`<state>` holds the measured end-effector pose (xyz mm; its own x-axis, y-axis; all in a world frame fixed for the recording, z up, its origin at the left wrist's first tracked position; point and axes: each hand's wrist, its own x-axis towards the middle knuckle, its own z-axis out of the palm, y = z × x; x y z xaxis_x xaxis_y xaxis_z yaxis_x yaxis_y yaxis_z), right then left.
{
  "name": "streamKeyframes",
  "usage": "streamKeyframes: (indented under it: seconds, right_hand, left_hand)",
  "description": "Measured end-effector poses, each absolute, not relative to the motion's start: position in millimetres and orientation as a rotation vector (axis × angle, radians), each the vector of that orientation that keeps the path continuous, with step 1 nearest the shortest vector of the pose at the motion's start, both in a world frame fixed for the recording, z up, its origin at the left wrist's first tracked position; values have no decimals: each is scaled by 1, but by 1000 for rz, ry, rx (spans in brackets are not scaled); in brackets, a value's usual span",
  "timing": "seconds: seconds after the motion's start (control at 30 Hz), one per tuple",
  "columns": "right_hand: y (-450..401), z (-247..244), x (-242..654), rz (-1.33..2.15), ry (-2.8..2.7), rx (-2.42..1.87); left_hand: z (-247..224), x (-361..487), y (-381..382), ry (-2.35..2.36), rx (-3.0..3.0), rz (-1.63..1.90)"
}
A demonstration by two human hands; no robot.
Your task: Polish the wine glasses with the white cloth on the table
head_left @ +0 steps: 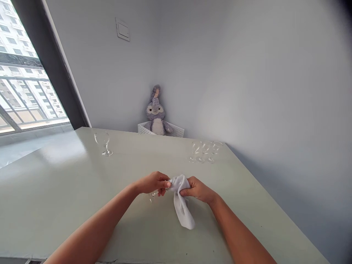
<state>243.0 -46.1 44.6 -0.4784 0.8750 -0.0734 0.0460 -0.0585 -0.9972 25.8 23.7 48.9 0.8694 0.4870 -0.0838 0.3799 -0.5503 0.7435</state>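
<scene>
Above the pale table, my left hand (157,183) is closed on a clear stemmed glass (153,195), whose foot shows to the left below the fingers. My right hand (198,189) grips a white cloth (183,212), which is bunched against the other end of the glass and hangs down between my hands. The cloth hides much of that end of the glass.
One stemmed glass (106,143) stands on the table (68,190) at the back left. Three more glasses (206,149) stand together at the back right. Behind the far edge, a plush toy (156,113) sits in a white basket (177,131).
</scene>
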Motion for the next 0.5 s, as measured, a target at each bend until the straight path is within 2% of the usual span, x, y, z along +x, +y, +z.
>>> streamKeyframes:
  seconds: [0.07,0.17,0.23,0.3,0.43,0.5]
  right_hand:
    - [-44,43,242,1570,-1495,-1021]
    - [-39,37,237,1497,-1252,-1013]
    - [-39,35,235,1503,-1161,-976]
    - [-41,37,235,1520,-1240,-969]
    - [-47,48,245,1532,-1544,-1024]
    - [-46,49,248,1540,-1538,-1038]
  left_hand:
    - [49,29,20,696,2300,266]
    - [46,36,14,927,2666,672]
    - [43,38,14,980,2806,755]
    - [43,36,16,985,2737,666]
    - [44,31,22,694,2305,201]
    - [41,34,20,679,2260,165]
